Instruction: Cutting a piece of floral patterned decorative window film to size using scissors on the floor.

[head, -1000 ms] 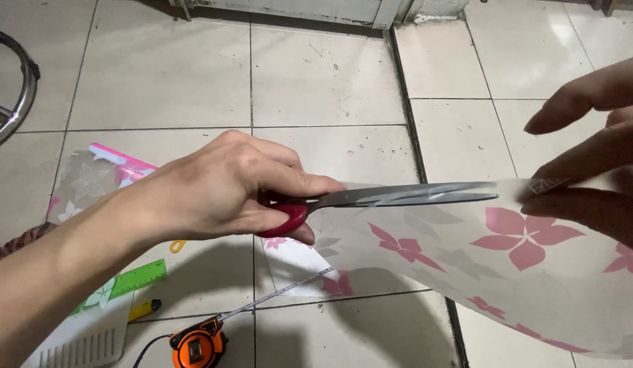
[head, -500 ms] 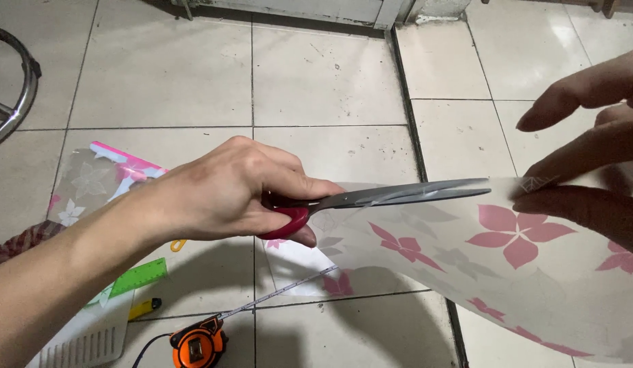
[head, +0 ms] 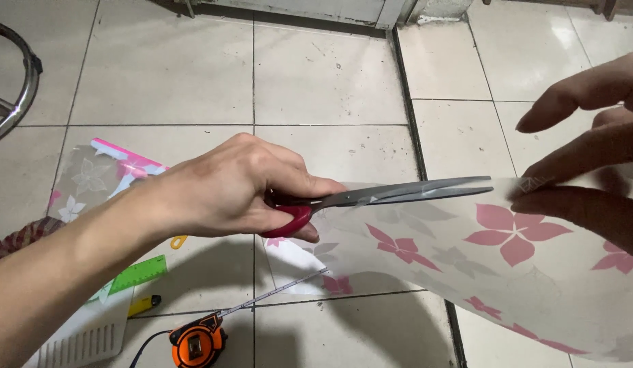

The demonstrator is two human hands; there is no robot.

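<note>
— Over the tiled floor (head: 316,75) we hold the scissors (head: 371,197) in our left hand (head: 228,191), fingers curled tight through the red handles; the blades lie almost level along the top edge of the flowered film (head: 466,252), pointing right

— And since a second ago?

— Very little, we judge; the blades look slightly more closed than they were, and their tips have crept a touch nearer our right hand (head: 589,157); the cut seems to be running along that edge, slowly

— What is the right hand doing?

— It pinches the film's upper right corner between thumb and lower fingers, while the upper finger sticks out free above; it has lifted a shade since half a second ago, so the sheet stays taut ahead of the blades

— Where does the sheet sit, then?

— In the air, between both hands, sagging down toward the near right; translucent, with pink and grey blossoms; a second piece of the same pattern (head: 91,177) lies flat on the tiles at far left, behind our forearm

— Anything else down there?

— An orange tape measure (head: 197,344) near the bottom edge, its tape drawn out toward the right; a green ruler (head: 136,276) just left of it; a white slotted plastic piece (head: 78,341) at the near left; a metal ring of some stand (head: 20,82) at the far left

— So the meaning for the work?

— We read it as mid-cut, with a short stretch of film left before the blades meet the pinching fingers
</note>
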